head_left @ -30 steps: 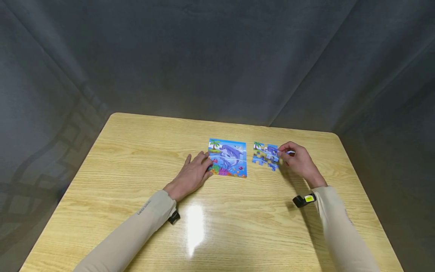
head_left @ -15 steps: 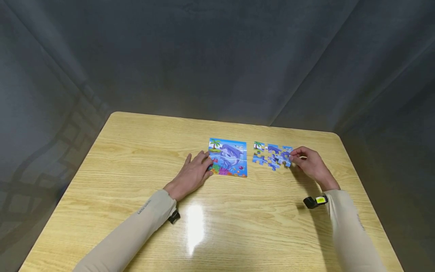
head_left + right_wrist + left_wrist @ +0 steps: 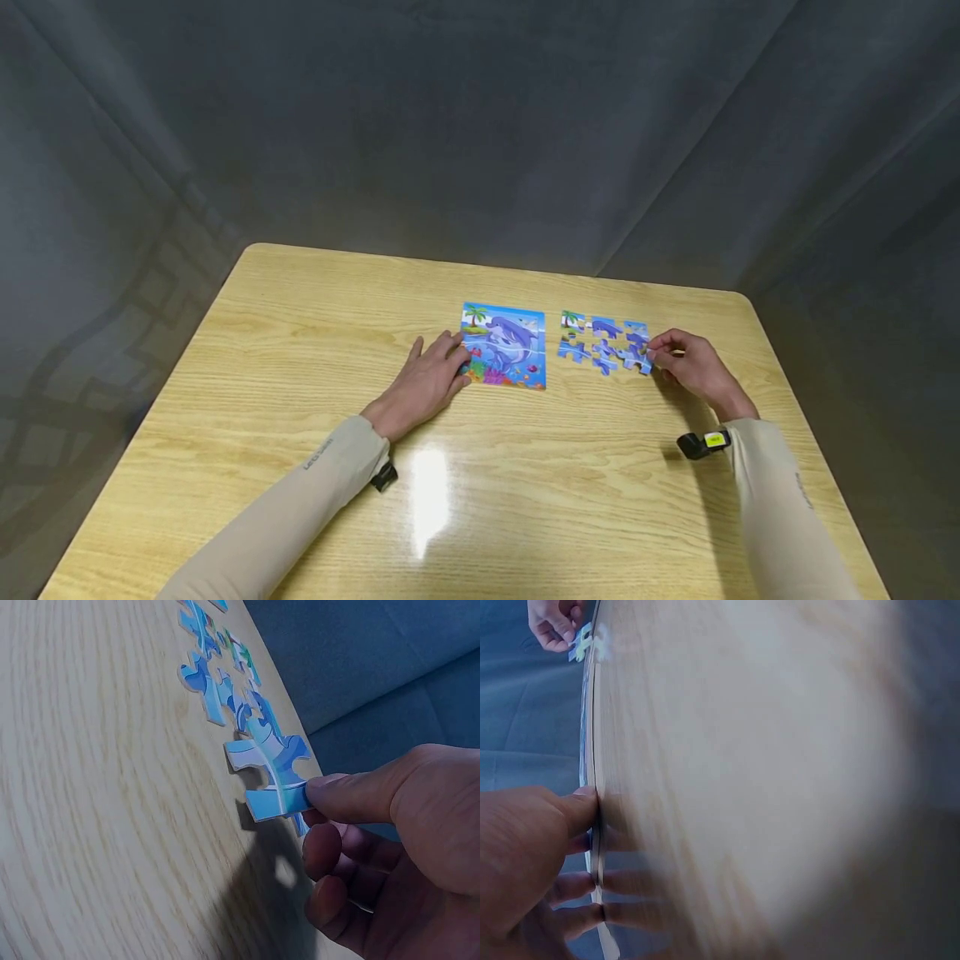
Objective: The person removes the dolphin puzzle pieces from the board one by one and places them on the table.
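Note:
My right hand (image 3: 697,369) pinches a blue and purple jigsaw puzzle piece (image 3: 270,757) by its edge between thumb and fingers. In the right wrist view this piece is raised slightly, with its shadow on the wood. Several other pieces lie to its left: a palm-tree piece (image 3: 573,319), a dolphin-head piece (image 3: 603,327) and blue ones, loosely in two rows with gaps. My left hand (image 3: 423,386) rests on the table, fingers extended, fingertips touching the left edge of a square dolphin picture (image 3: 504,346). The left wrist view shows that hand (image 3: 525,855) in side view.
The light wooden table (image 3: 525,483) carries the picture near its far side, left of the pieces. A dark grey curtain (image 3: 450,125) hangs behind and around it. Light glares off the table (image 3: 430,500) near the front. A small black camera (image 3: 703,445) sits on the right wrist.
My right hand has moved right with the pinched piece, bringing it to the right end of the lower row. An upper-right piece has come into view. My left hand has stayed put.

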{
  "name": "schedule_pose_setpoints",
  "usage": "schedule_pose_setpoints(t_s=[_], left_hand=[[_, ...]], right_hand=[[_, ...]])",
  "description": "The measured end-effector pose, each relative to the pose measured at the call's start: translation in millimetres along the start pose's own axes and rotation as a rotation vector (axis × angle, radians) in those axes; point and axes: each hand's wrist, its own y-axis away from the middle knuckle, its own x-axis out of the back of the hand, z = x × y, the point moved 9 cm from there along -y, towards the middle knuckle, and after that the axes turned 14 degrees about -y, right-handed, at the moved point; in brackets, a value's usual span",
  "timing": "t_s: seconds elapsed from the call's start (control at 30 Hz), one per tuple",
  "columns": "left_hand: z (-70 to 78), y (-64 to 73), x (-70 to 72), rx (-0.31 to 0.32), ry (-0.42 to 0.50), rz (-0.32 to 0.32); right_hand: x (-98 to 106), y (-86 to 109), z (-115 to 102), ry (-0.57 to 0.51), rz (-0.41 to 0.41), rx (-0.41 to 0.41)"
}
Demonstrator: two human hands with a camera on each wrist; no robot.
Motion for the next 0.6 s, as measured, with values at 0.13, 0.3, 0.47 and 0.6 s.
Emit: schedule_pose_setpoints(t_s=[0.13, 0.3, 0.47, 0.6], left_hand=[[0.6, -0.5, 1.0, 0.001, 0.01, 0.002], [0.4, -1.1, 0.2, 0.006, 0.01, -0.008], [-0.1, -0.9, -1.2, 0.011, 0.005, -0.025], [-0.5, -0.6, -0.8, 0.01, 0.005, -0.017]], right_hand=[[0.9, -0.8, 2.7, 0.022, 0.0, 0.008], [0.9, -0.1, 4.4, 0.062, 0.007, 0.027], [0.6, -0.2, 3.5, 0.092, 0.007, 0.05], [-0.7, -2.3, 3.0, 0.117, 0.011, 0.066]])
